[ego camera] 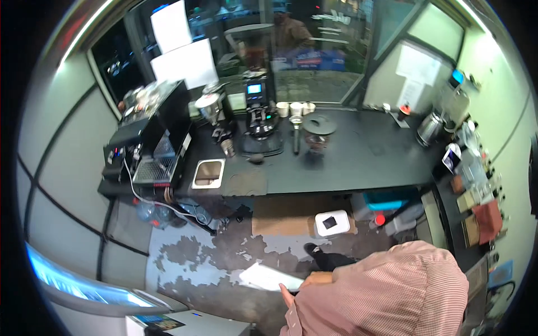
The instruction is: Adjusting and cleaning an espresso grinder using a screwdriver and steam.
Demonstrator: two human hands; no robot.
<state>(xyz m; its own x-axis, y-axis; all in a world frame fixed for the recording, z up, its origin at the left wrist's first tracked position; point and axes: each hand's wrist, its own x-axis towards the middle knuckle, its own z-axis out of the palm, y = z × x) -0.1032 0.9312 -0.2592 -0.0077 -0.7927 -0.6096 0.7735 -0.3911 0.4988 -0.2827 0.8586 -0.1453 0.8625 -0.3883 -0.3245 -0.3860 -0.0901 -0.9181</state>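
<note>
A thin white sheet (269,278), seemingly paper, hangs above the worn floor, its face blown out by light. My left hand (288,296) grips its near right corner, thumb along the edge; most of that hand is behind the cuff. From the striped sleeve (370,285) my right hand (316,278) reaches to the same corner, fingers curled on the sheet and partly hidden. Something dark shows between both hands, too small to tell. Just beyond is a black shoe (311,248) on the floor.
On the black counter (378,155) stand an espresso machine (168,113), a coffee grinder (256,98), a portafilter (296,136), paper cups (296,109) and a lidded bean hopper (319,130). Cardboard (281,218) and a white tub (344,229) lie below. A white cabinet (218,325) stands nearby.
</note>
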